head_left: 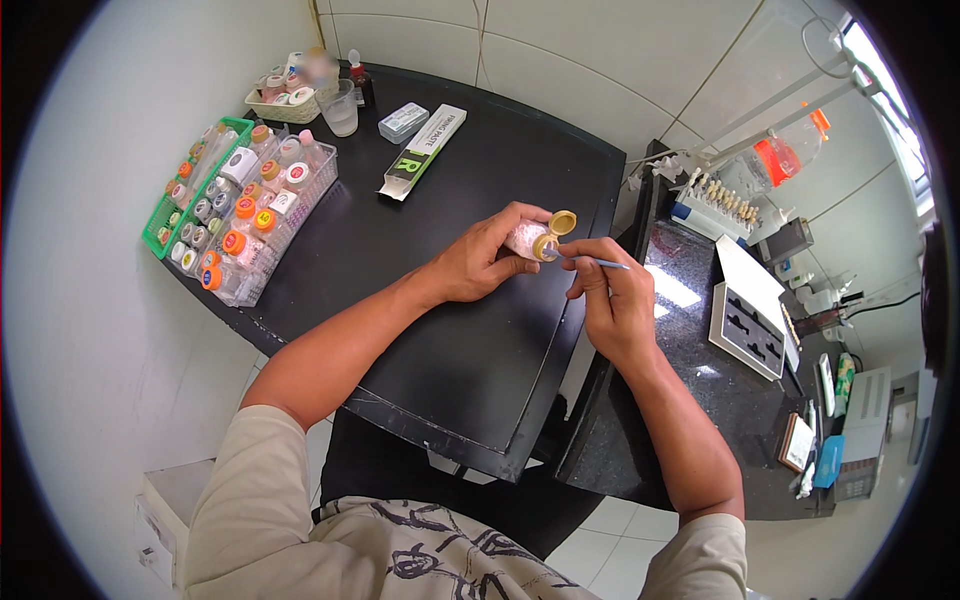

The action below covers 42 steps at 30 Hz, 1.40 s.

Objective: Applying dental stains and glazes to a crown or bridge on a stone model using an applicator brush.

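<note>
My left hand (470, 262) grips a small clear jar (525, 236) of pale pink contents, tipped toward the right, with its gold lid (561, 222) flipped open. In my right hand (612, 290) is a thin light-blue tool (610, 264), held at the jar's mouth; whether its tip is inside is hard to tell. Both hands are over the right part of the black table (460, 365). Beyond them lie a green-and-white carton (423, 152) and a small grey box (402, 124).
Baskets of lidded jars (240, 215) fill the table's left; a cream basket (282, 110), cup (341, 112) and dropper bottle (362, 88) stand behind. The dark stone counter (640, 440) on the right holds a shade guide (712, 208), an open case (746, 333) and several small items.
</note>
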Tool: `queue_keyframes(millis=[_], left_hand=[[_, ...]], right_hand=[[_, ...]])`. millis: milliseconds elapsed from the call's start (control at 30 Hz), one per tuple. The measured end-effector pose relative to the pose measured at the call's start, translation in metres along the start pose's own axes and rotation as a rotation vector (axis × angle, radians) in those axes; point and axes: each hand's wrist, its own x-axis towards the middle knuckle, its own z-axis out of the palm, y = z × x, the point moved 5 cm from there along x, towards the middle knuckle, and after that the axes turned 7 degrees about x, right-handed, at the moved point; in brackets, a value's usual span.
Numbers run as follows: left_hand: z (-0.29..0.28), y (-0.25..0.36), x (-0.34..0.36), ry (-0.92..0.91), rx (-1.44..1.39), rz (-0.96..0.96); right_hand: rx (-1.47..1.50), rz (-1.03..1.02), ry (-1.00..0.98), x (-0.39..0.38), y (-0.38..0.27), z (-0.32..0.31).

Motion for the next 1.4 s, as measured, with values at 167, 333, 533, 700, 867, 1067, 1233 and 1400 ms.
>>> queue_keyframes(millis=[167,333,533,700,867,1067,1233,1400], left_hand=[[0.000,0.001,-0.005,-0.024,0.029,-0.120],[0.000,-0.005,-0.004,0.042,-0.030,-0.121],[-0.001,-0.002,-0.003,-0.003,-0.111,-0.106],[0.000,-0.007,-0.002,-0.005,-0.118,-0.105],[-0.001,-0.009,-0.002,0.074,-0.125,-0.087],[0.000,-0.005,-0.001,-0.012,-0.127,-0.161],[-0.001,-0.001,0.000,0.017,-0.019,-0.050],[-0.002,0.004,0.000,-0.007,0.066,-0.015]], right_hand=[[0.026,-0.092,0.009,-0.003,-0.003,-0.001],[0.061,-0.085,-0.067,-0.002,-0.005,0.003],[0.039,-0.122,-0.004,-0.002,-0.007,0.000],[-0.014,-0.131,0.004,-0.002,-0.009,0.000],[-0.035,-0.102,0.023,-0.002,-0.006,-0.001],[-0.023,-0.051,0.055,-0.002,0.000,-0.003],[0.042,-0.038,0.102,-0.003,0.001,-0.009],[0.059,-0.001,0.076,-0.003,0.005,-0.004]])
